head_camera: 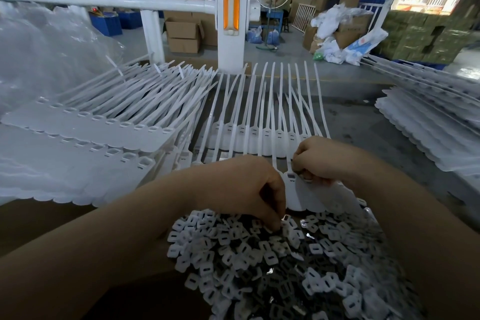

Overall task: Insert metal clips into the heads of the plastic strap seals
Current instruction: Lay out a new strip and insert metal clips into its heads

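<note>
A pile of small metal clips (283,265) fills the near middle of the bench. My left hand (249,187) reaches down into its far edge, fingers curled and pinching one shiny clip (285,217). A joined sheet of white plastic strap seals (296,192) lies just beyond the pile, its straps running away from me. My right hand (315,161) is curled over a seal head (291,176) on that sheet, fingertips pressed at the head; whether a clip sits under them is hidden.
Stacks of white seal sheets (85,127) lie at the left, with clear plastic bags (44,42) behind. Another seal stack (439,127) fills the right. A white post with an orange reflector (232,13) and a rail stand beyond the bench.
</note>
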The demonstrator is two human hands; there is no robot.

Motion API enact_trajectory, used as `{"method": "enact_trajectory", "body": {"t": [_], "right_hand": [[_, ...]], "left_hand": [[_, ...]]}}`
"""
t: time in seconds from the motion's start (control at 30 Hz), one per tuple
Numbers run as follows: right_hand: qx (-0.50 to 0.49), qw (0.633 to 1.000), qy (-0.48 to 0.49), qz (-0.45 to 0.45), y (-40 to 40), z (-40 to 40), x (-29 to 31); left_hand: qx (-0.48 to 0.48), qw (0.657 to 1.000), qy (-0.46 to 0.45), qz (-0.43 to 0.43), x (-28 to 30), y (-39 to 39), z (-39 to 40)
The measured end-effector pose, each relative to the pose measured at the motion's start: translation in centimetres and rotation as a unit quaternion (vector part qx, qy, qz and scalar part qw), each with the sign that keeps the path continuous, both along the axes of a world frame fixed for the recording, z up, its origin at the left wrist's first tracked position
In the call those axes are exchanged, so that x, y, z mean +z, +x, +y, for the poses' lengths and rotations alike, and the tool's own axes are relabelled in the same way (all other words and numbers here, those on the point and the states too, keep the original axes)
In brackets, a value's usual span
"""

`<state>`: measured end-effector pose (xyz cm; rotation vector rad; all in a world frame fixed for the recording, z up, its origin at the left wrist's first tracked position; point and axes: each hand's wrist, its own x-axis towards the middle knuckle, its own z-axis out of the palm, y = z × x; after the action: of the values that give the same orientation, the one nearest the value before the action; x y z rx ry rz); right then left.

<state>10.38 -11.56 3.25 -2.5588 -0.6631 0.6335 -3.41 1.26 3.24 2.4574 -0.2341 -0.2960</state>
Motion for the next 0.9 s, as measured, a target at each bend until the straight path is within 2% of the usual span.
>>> {"method": "enact_trajectory", "body": {"t": [0.1, 0.27, 0.37, 0.63, 0.9], "right_hand": [[-0.022, 0.999, 0.037, 0.011, -0.2, -0.1, 0.0], [-0.059, 0.994, 0.088, 0.04, -0.3, -0.2, 0.1], [-0.07, 0.991, 0.098, 0.06, -0.3, -0.3, 0.2], [-0.071, 0.991, 0.097, 0.06, 0.0, -0.3, 0.0], [-0.072, 0.992, 0.091, 0.055, 0.0, -0.2, -0.1]], "left_hand": [[0.037, 0.999, -0.031, -0.005, 0.2, 0.5, 0.2], [0.186, 0.974, -0.125, -0.029, 0.4, 2.9, 0.9], [0.244, 0.962, -0.119, -0.025, 0.2, 4.6, 0.7], [0.24, 0.963, -0.125, 0.005, -1.1, 5.9, -0.5], [0.239, 0.969, -0.058, -0.023, -1.5, 6.0, -1.4]]}}
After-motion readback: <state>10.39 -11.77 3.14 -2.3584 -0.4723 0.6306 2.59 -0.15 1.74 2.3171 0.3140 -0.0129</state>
